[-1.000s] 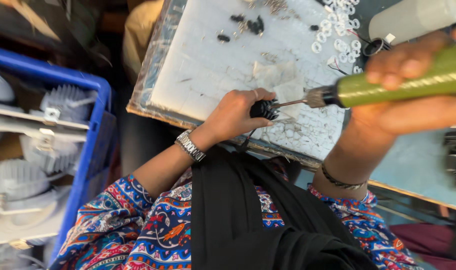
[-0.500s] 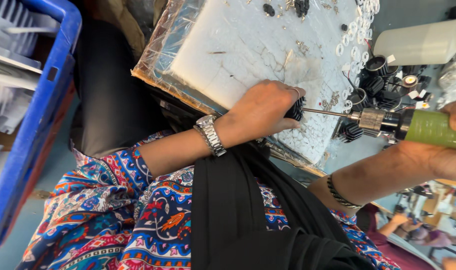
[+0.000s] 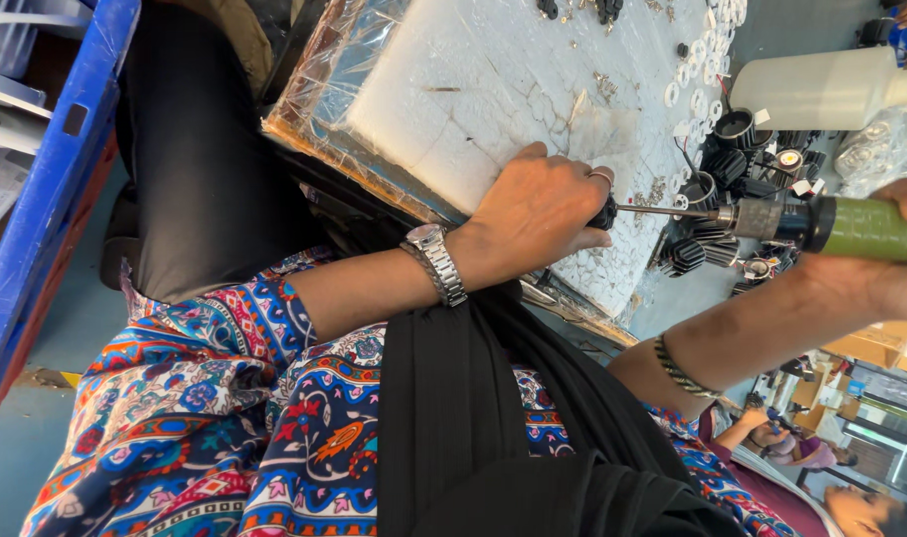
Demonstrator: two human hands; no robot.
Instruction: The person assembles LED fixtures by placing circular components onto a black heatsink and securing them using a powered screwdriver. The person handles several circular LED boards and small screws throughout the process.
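Left hand (image 3: 538,209) grips a small black part (image 3: 602,214) on the bench (image 3: 473,89); right hand (image 3: 886,273) grasps a green electric screwdriver (image 3: 821,224), whose bit could slip into fingers.

A single head-worn camera looks steeply down from close above the person's lap and arms. The view is rolled, so the pad (image 3: 493,89) slants toward one o'clock. The left hand (image 3: 538,209) sits near centre, the driver (image 3: 851,227) at three o'clock, a blue crate (image 3: 46,199) at nine.
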